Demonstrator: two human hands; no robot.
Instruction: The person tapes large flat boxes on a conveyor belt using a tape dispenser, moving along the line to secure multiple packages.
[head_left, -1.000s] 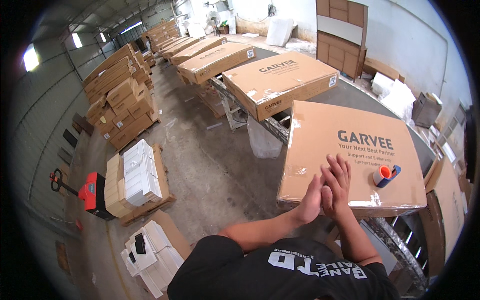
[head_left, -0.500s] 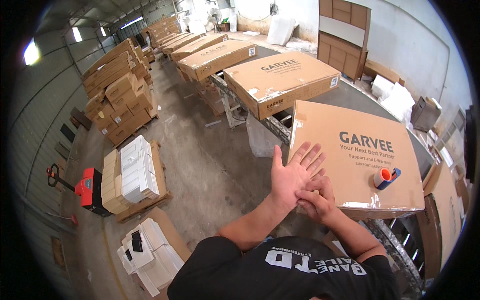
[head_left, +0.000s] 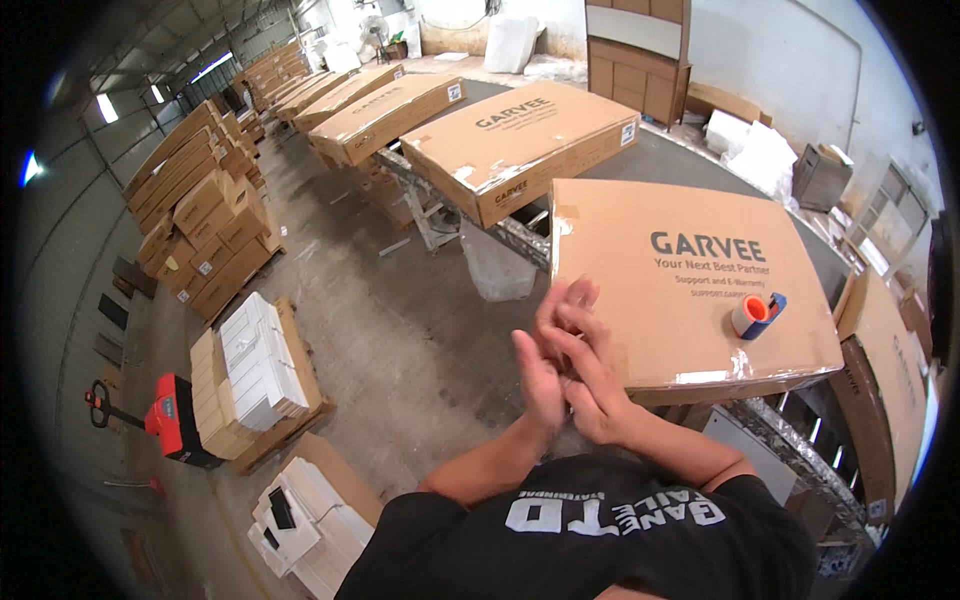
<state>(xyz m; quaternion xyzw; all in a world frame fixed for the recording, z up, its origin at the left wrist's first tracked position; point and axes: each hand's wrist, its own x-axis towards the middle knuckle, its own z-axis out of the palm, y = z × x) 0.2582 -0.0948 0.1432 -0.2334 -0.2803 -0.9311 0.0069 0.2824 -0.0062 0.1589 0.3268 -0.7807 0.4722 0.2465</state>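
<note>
My left hand (head_left: pixel 541 378) is raised in front of the nearest cardboard carton (head_left: pixel 690 330), thumb up and fingers stretched. Against its palm lies my right hand (head_left: pixel 590 372), fingers extended across the left ones, so both are open and touching. Nothing shows between them, though the touching palms are hidden. The big brown carton lies flat on a conveyor, its seams shiny with clear tape. On its top, to the right of my hands, sits a blue tape dispenser (head_left: pixel 770 318) with an orange-cored roll.
More taped cartons (head_left: pixel 520 140) line the conveyor (head_left: pixel 690 180) into the distance. At left stand stacked cartons (head_left: pixel 215 215), a pallet of white panels (head_left: pixel 262 365) and a red pallet jack (head_left: pixel 178 415). A phone-like black slab (head_left: pixel 281 507) lies on nearer panels. Further cartons (head_left: pixel 885 390) lean at right.
My right hand has gone from pinched fingers at the left palm's base to lying flat across it. The left hand has turned and its fingers have come together. The view has shifted right.
</note>
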